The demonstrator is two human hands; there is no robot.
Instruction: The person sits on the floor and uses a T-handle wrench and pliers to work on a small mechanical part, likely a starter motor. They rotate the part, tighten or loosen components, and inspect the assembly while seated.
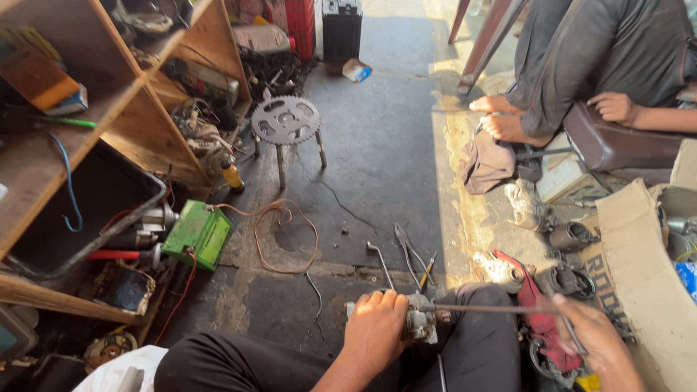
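Cracked, oil-stained concrete floor [377, 145] formed the working surface of a cluttered workshop. Wooden shelving [123, 94] filled the left side, packed with parts, wires and boxes. A second person [602, 51] in grey clothing sat at upper right, bare feet on the floor, one hand resting on a brown seat [617, 145]. Cardboard [639, 268] lay along the right edge. A small stool topped with a toothed sprocket [285, 121] stood near the shelving. A green box-shaped unit [197, 234] sat at the shelf foot, with an orange cable [287, 236] looped on the floor beside it. A brown rag [486, 163] lay close to the seated person's feet. Pliers [406, 250] and a bent metal tool [379, 261] lay on the floor just ahead of the wearer's knees.

The wearer sat with dark-trousered legs drawn in. The left hand [374, 330] was closed around a small grey metal engine part [420, 319], holding it against the knee. A long thin metal rod [494, 309] ran horizontally from that part to the right hand [599, 341], which was closed on the rod's far end. A red cloth [534, 301] lay just beneath the rod, between the two hands.
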